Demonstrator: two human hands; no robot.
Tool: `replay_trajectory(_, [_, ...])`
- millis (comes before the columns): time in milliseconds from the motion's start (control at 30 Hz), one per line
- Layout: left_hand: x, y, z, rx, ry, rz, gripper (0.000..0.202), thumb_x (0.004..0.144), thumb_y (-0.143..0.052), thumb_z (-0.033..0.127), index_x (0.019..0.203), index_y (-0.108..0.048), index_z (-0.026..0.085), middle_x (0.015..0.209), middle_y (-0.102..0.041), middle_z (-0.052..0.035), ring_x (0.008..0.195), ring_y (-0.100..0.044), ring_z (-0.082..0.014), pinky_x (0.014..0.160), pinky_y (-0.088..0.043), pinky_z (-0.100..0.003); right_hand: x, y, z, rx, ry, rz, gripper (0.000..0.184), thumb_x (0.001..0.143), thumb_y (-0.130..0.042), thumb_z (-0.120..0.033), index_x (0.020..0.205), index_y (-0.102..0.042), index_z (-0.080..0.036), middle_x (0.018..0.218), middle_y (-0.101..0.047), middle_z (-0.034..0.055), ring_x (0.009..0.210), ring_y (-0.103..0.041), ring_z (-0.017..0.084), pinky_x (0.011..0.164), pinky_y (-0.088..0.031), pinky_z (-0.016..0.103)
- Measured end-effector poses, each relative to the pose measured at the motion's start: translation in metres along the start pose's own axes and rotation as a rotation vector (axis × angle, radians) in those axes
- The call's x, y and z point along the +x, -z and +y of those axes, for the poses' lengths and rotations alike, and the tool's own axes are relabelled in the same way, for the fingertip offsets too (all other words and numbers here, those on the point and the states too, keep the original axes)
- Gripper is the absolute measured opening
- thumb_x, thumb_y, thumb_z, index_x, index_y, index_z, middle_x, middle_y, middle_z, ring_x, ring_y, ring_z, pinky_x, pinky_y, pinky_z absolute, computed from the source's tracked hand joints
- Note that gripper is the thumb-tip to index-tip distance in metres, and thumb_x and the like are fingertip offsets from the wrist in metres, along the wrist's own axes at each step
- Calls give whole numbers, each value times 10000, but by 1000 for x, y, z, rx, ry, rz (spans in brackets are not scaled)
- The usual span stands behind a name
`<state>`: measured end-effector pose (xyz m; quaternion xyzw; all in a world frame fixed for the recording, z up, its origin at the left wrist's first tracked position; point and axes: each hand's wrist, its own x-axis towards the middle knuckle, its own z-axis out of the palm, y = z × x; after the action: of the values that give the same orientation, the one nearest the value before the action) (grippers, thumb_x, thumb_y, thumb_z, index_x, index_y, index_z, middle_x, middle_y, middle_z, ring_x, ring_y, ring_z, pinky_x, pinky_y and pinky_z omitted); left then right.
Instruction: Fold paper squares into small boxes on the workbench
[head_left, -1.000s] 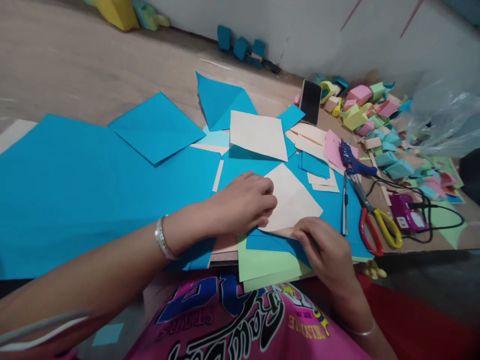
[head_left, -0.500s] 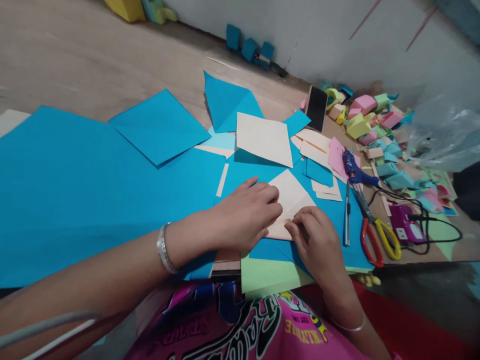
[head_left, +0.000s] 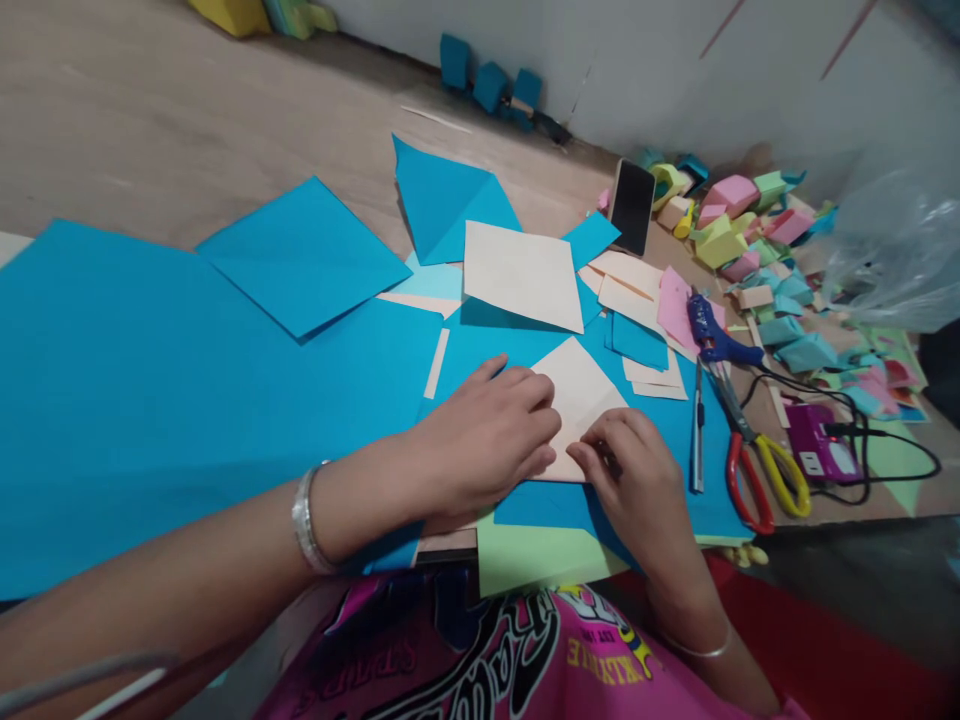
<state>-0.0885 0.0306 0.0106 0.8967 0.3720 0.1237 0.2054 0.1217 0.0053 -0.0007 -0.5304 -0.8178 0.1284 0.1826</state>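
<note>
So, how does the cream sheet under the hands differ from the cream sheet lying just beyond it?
The near cream sheet lies under the left hand and right hand; the far cream sheet is touched by neither. The near cream sheet points a corner away from the person, while the far cream sheet turns an edge that way. Both are cream paper.

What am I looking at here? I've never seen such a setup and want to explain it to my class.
There is no machine: these are a person's two bare hands, filmed by a camera worn on the head, looking forward and down. The left hand rests on a pale sheet; the fingertips of the right hand touch it near its lower edge. Around them lie blue paper, scissors, a phone and what looks like a glue gun. Small folded paper shapes sit farther right.
</note>
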Motion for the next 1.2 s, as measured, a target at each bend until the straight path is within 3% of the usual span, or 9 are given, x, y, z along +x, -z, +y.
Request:
replay_trajectory(300, [4, -5, 6, 26, 73, 15, 152, 825, -663, 301, 911, -609, 187, 1053, -541, -50, 1005, -489, -223, 1088, -244, -502, -2, -4, 1, 8, 0, 35, 103, 909, -540, -185, 814, -504, -205, 849, -507, 36, 794, -501, 175, 702, -412, 308])
replay_trajectory(733, [5, -4, 8, -18, 62, -1, 98, 827, -626, 194, 921, -605, 212, 1019, -531, -53, 984, -455, -228, 1007, -284, -527, -10, -12, 2, 0, 0, 116, 59, 921, -553, -218, 866, -533, -206, 879, -538, 57, 863, -524, 191, 736, -435, 317])
replay_trajectory(1133, [5, -7, 4, 31, 28, -1, 92, 856, -625, 275, 940, -653, 248, 984, -524, -54, 985, -450, -245, 963, -288, -513, -12, -14, 2, -20, 43, 143, 19, 918, -554, -206, 928, -538, -203, 924, -559, 83, 913, -539, 216, 752, -462, 339])
replay_trajectory(1200, [4, -7, 4, 25, 33, -2, 97, 854, -629, 283, 943, -654, 252, 996, -524, -53, 989, -451, -245, 983, -274, -527, -16, -11, 3, -12, 45, 140, 83, 913, -558, -203, 996, -551, -206, 975, -557, 96, 950, -539, 229, 772, -475, 355])
